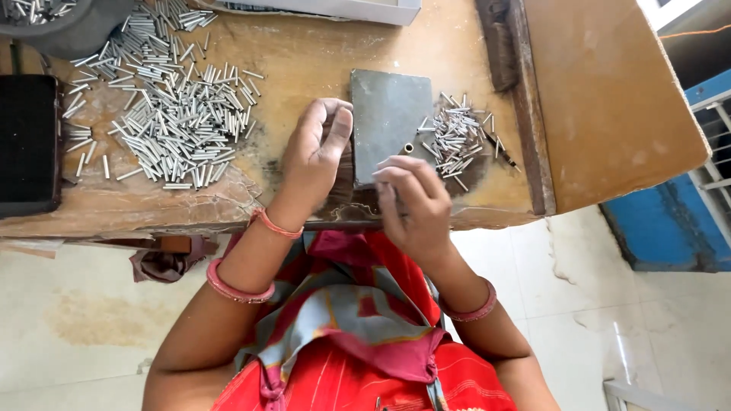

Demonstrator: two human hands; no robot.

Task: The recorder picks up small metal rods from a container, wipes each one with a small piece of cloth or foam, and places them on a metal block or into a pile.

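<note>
My left hand [318,148] rests curled at the left edge of a grey metal block [388,114] on the wooden bench, fingers bent inward; what it holds is hidden. My right hand [411,202] hovers at the block's near edge, fingers pinched together as if on a thin piece I cannot make out. A small brass fitting [408,148] stands on the block's near right corner, just above my right fingertips. A small heap of short silver metal tubes [458,137] lies right of the block. A much bigger spread of the same tubes [175,114] covers the bench to the left.
A black tray [29,141] sits at the far left edge. A dark bowl with more tubes [46,19] is at the top left. A wooden rail [525,106] runs along the right of the work area. The bench edge [190,221] is just in front of me.
</note>
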